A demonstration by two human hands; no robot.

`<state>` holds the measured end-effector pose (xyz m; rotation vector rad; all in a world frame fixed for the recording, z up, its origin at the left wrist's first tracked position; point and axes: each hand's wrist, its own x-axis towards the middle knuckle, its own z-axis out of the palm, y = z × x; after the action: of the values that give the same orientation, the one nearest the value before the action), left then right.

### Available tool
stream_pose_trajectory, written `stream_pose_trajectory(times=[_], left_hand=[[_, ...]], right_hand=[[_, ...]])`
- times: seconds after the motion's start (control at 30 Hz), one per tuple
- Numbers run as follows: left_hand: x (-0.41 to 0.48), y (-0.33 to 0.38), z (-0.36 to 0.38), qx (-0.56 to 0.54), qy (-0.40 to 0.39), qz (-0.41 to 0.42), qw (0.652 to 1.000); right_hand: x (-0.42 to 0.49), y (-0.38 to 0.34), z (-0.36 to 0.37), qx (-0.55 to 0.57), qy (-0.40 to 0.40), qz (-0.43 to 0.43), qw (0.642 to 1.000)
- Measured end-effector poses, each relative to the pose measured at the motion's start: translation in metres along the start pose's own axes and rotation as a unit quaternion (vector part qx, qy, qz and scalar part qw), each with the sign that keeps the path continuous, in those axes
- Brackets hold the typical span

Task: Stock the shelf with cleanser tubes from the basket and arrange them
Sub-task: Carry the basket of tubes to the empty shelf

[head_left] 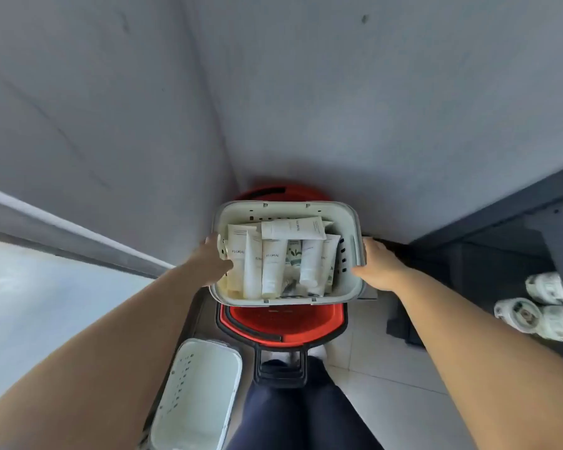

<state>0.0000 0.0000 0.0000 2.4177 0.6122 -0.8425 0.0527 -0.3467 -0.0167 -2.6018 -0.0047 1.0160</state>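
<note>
A pale green basket (351, 222) full of several white cleanser tubes (273, 267) sits over a red shopping basket (283, 323) in the middle of the head view. My left hand (213, 261) grips the pale basket's left rim, thumb inside against the tubes. On the opposite side, my right hand (376, 264) holds the right rim. One tube (293, 228) lies crosswise on top of the others at the far side. A dark shelf unit (517, 228) stands to the right.
An empty pale green basket (199, 394) lies near my left leg. The red basket's black handle (280, 371) points toward me. White jars (540, 303) stand on the dark shelf's lower level at the right. A grey wall fills the background; white floor tiles lie below.
</note>
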Motion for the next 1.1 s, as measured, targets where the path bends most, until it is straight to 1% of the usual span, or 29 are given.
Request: stream_pose_trajectory(times=[0.07,0.13,0.23,0.33,0.47,0.5,0.57,0.63,0.67,0.73,0.8,0.87,0.97,1.1], left_hand=[[0.012,-0.006,0.007,0.013,0.017,-0.019,1.0],[0.024,-0.016,0.019,0.014,0.011,-0.042,0.999],[0.036,-0.017,0.032,-0.02,0.006,-0.039,0.999],[0.04,-0.015,0.041,-0.045,0.039,-0.044,0.997],[0.049,-0.01,0.041,-0.074,0.084,-0.054,0.992],[0.051,-0.009,0.039,-0.083,0.093,-0.059,0.99],[0.049,-0.005,0.036,-0.099,0.102,-0.071,0.987],[0.04,0.001,0.036,-0.109,0.108,-0.072,0.985],[0.035,0.005,0.035,-0.113,0.119,-0.069,0.984],[0.027,0.011,0.031,-0.137,0.151,-0.057,0.977],[0.024,0.019,0.022,-0.188,0.162,-0.035,0.968],[0.02,0.033,0.013,-0.229,0.135,-0.008,0.964],[0.015,0.055,0.009,-0.238,0.073,0.022,0.968],[0.011,0.073,0.016,-0.241,0.043,0.03,0.969]], right_hand=[[0.013,0.006,0.013,0.001,-0.005,0.031,1.0],[0.02,0.012,0.029,0.004,-0.032,0.075,0.997],[0.029,0.02,0.052,0.033,-0.022,0.1,0.994],[0.032,0.021,0.066,0.094,-0.002,0.112,0.989],[0.046,0.013,0.062,0.155,0.069,0.122,0.978],[0.049,0.01,0.059,0.186,0.09,0.129,0.97],[0.043,0.0,0.047,0.267,0.132,0.151,0.943],[0.032,-0.005,0.038,0.314,0.175,0.145,0.922],[0.025,-0.009,0.032,0.328,0.183,0.132,0.917],[0.017,-0.016,0.023,0.329,0.168,0.101,0.924],[0.011,-0.025,0.017,0.337,0.134,0.076,0.929],[0.009,-0.034,0.012,0.347,0.11,0.061,0.929],[0.006,-0.047,0.009,0.365,0.079,0.043,0.927],[-0.002,-0.062,0.013,0.423,0.062,0.036,0.903]])
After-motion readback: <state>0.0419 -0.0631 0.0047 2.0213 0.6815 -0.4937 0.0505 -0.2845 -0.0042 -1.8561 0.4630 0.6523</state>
